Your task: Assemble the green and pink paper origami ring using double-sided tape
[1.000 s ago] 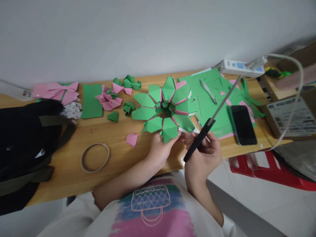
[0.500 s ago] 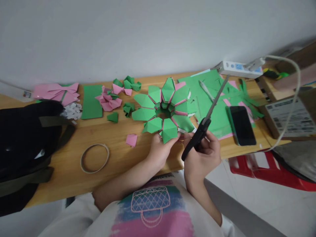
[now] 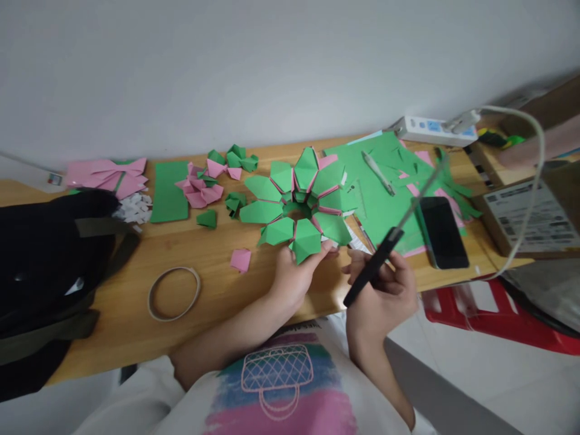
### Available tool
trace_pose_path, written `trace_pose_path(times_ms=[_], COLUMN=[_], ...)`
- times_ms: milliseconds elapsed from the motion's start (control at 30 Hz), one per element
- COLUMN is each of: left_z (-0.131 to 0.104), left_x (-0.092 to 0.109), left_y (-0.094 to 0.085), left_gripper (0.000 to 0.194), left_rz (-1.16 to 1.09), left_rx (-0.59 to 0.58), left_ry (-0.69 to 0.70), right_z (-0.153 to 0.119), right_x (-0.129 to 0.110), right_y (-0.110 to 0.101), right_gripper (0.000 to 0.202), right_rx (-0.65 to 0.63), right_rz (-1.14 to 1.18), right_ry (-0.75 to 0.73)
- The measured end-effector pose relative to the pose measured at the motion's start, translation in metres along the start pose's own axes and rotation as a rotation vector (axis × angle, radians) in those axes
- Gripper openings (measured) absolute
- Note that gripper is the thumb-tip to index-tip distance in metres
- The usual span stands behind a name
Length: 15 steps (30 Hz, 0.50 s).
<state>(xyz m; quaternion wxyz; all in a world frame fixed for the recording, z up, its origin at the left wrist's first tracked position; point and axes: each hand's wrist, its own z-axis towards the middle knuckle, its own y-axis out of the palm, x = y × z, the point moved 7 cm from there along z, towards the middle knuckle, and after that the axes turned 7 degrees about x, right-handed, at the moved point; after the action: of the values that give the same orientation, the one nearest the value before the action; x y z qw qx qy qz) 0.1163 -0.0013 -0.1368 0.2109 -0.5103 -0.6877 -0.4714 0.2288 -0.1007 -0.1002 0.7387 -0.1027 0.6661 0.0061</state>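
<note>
A ring of folded green and pink paper petals point(image 3: 307, 237), like a large paper flower with an open middle, sits over the wooden table. My left hand point(image 3: 293, 275) pinches its near edge, thumb on top and the other fingers partly hidden beneath. White tabs stick out on the ring's right side. My right hand point(image 3: 385, 293) is apart from the ring, to its right, and holds scissors point(image 3: 375, 266) with black handles. Their blades look closed, blurred, and point up and away to the right. Below the ring's left side lies a small pink folded piece point(image 3: 240, 260).
Green sheets point(image 3: 385, 199) with a pen-like cutter point(image 3: 378, 173) and scraps lie right, beside a phone point(image 3: 443, 232) and power strip point(image 3: 437, 130). Folded pieces point(image 3: 199, 187), a tape roll point(image 3: 149, 296) and a black bag point(image 3: 49, 260) are left. A box point(image 3: 534, 211) stands far right.
My right hand has moved right and slightly down, away from the paper ring, turning the scissors with it. My left hand keeps its hold on the ring's near edge.
</note>
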Motion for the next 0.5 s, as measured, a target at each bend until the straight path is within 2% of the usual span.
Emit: trace_pose_path(times_ms=[100, 300, 500], left_z=[0.000, -0.002, -0.003], left_x=[0.001, 0.000, -0.001], left_y=[0.002, 0.002, 0.006], left_gripper=[0.023, 0.022, 0.025], left_rz=[-0.008, -0.040, -0.046], left_rx=[-0.004, 0.031, -0.031], left_ry=[-0.021, -0.026, -0.060], right_z=[0.007, 0.006, 0.005], right_x=[-0.006, 0.005, 0.013], right_y=[-0.002, 0.019, 0.022], right_gripper=[0.038, 0.042, 0.045], right_rx=[-0.012, -0.154, -0.178], right_rz=[0.041, 0.171, 0.167], right_ry=[-0.029, 0.112, 0.143])
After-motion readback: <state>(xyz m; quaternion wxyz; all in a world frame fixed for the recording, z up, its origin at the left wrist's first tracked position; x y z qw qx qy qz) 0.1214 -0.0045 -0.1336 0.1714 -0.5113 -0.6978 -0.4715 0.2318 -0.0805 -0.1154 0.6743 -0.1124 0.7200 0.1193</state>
